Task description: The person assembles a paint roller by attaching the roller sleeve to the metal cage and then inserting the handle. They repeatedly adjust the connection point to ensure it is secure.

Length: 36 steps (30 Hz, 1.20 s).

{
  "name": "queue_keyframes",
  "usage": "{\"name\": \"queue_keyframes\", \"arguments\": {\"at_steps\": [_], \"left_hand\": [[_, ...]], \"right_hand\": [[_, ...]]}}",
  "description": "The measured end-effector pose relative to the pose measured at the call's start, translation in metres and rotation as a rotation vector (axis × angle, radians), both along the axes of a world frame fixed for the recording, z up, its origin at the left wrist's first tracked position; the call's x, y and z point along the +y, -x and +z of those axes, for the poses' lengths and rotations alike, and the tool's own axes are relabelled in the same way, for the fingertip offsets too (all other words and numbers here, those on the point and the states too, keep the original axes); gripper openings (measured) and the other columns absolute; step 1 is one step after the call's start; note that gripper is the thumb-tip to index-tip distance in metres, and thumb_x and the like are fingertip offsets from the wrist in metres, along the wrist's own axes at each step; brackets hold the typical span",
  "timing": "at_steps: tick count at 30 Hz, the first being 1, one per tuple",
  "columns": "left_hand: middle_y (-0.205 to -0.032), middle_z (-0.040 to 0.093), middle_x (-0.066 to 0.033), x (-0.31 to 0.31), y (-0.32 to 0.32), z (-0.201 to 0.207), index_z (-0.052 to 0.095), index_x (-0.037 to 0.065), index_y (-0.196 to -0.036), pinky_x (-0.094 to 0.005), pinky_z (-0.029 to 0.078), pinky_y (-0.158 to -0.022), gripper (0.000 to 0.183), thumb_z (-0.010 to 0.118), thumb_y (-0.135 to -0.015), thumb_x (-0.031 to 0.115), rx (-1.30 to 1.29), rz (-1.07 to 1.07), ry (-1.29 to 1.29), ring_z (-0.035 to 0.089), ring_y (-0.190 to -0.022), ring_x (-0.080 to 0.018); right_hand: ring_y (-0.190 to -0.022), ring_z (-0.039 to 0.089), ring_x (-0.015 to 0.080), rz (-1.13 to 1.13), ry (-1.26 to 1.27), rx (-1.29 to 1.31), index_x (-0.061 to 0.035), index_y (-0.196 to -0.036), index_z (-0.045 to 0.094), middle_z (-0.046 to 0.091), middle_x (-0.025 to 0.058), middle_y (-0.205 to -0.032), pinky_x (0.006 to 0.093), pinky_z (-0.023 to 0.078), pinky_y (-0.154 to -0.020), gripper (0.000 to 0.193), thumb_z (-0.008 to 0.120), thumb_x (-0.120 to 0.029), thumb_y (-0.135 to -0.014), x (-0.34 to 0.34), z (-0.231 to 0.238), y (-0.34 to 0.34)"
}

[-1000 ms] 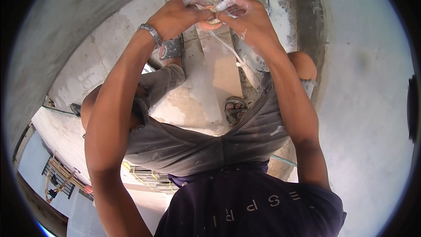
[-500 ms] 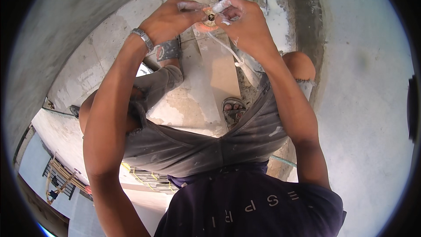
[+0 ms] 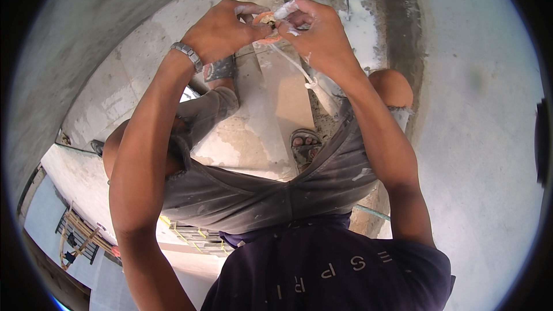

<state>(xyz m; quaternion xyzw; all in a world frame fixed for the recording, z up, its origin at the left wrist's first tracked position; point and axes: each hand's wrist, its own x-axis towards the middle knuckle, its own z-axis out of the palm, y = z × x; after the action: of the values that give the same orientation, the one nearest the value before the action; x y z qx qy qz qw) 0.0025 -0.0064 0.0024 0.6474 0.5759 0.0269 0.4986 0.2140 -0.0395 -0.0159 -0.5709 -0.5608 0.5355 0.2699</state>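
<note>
Between my two hands is a small round orange-rimmed piece (image 3: 266,38) with a pale inside and a dark spot at its middle; its exact kind is unclear. My left hand (image 3: 226,27) grips its left side with thumb and fingers, closed. My right hand (image 3: 318,33) is closed in a pinch at its right edge, the fingertips smeared with white. What these right fingers hold at the dark middle is too small to make out. A white cord (image 3: 292,60) runs down from beneath the piece to a knotted part and a thicker pale length (image 3: 326,99) near my right knee.
Pale stained tiles (image 3: 245,138) lie under and between my sandalled feet. White powder or paste (image 3: 362,29) covers the ground beyond my right hand. Grey walls stand close on the left (image 3: 75,29) and right (image 3: 478,138). Stacked tiles (image 3: 199,235) are behind me.
The orange-rimmed piece has shifted slightly left and tilted, showing less of its face. My right fingers have moved a little left over it, and the cord swings slightly.
</note>
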Motion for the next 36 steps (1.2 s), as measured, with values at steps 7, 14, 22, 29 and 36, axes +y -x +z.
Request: {"name": "queue_keyframes", "arguments": {"at_steps": [7,14,22,29,36], "left_hand": [[-0.101,0.076,-0.0129,0.0,0.002,0.004,0.068,0.002,-0.137,-0.0314,0.058,-0.075,0.058,0.073,-0.094,0.04,0.013,-0.014,-0.007,0.072,-0.083,-0.0179],[-0.116,0.075,-0.0109,0.003,0.013,-0.007,0.068,0.0,-0.136,-0.0326,0.055,-0.093,0.052,0.07,-0.098,0.036,-0.008,0.017,0.046,0.069,-0.11,-0.0206],[-0.117,0.076,-0.0134,0.001,0.005,-0.008,0.069,-0.001,-0.134,-0.0332,0.052,-0.099,0.047,0.068,-0.1,0.031,0.012,0.022,-0.05,0.069,-0.111,-0.0205],[-0.129,0.07,-0.0166,-0.011,0.002,-0.007,0.067,0.0,-0.136,-0.0341,0.052,-0.099,0.043,0.064,-0.103,0.027,-0.068,-0.017,-0.157,0.068,-0.115,-0.0246],[-0.114,0.065,-0.024,-0.019,-0.004,-0.006,0.066,-0.002,-0.133,-0.0437,0.052,-0.092,0.043,0.059,-0.104,0.029,0.017,-0.11,-0.357,0.066,-0.104,-0.0418]], "right_hand": [[-0.078,0.062,0.0112,0.053,0.025,0.0,0.0014,-0.105,0.07,0.072,0.0077,-0.088,0.0309,0.05,-0.07,0.019,0.076,-0.014,-0.094,0.008,0.002,-0.006],[-0.077,0.062,0.0129,0.06,0.113,0.03,0.0036,-0.104,0.067,0.072,0.0102,-0.089,0.0323,0.05,-0.068,0.027,0.078,-0.019,-0.094,0.012,0.014,-0.006],[-0.083,0.068,0.0207,0.036,-0.123,-0.088,0.0057,-0.103,0.067,0.072,0.0151,-0.09,0.0361,0.055,-0.076,0.031,0.079,-0.02,-0.092,0.01,0.003,-0.005],[-0.088,0.075,0.0315,0.018,-0.14,-0.091,0.0036,-0.104,0.071,0.076,0.0193,-0.096,0.0414,0.057,-0.08,0.026,0.079,-0.016,-0.089,0.01,0.003,-0.007],[-0.082,0.073,0.0321,-0.013,-0.23,-0.04,0.0036,-0.102,0.07,0.075,0.0187,-0.091,0.0421,0.056,-0.076,0.024,0.078,-0.017,-0.092,0.005,-0.011,-0.002]]}}
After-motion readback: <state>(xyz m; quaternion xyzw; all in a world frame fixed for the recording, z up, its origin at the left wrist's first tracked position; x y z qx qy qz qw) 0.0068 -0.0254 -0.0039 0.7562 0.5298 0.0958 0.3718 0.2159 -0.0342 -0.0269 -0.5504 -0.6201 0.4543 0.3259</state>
